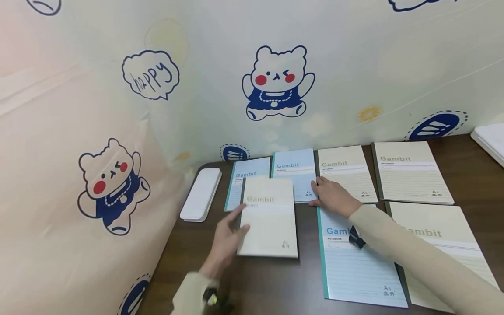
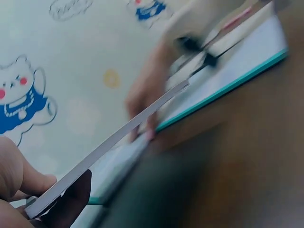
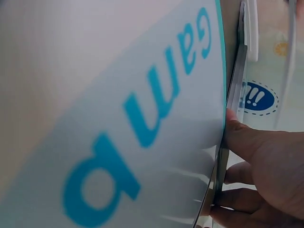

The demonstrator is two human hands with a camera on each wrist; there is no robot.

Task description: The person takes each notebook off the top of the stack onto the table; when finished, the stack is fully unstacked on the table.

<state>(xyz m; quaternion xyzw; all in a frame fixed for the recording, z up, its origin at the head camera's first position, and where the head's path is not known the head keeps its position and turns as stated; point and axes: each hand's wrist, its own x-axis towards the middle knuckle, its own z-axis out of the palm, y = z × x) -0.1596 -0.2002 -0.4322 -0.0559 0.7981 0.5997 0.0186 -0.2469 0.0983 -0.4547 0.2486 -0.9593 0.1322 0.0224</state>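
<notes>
My left hand (image 1: 224,243) pinches the left edge of a cream Gambit notebook (image 1: 271,223), thumb on one face and fingers on the other in the left wrist view. The notebook is raised over the table and overlaps the far-left blue notebook (image 1: 252,165) in the head view. My right hand (image 1: 334,197) rests at the back row, its fingertips where a blue notebook (image 1: 293,175) meets a cream notebook (image 1: 344,162). Under the right forearm lies a larger blue notebook (image 1: 358,271), its teal spine to the left.
A white case (image 1: 201,194) lies at the table's left end. Another cream notebook (image 1: 409,166) ends the back row, with a larger one (image 1: 453,245) before it. A white object (image 1: 492,138) sits at far right. A printed curtain (image 1: 212,87) hangs behind the dark table (image 1: 275,284).
</notes>
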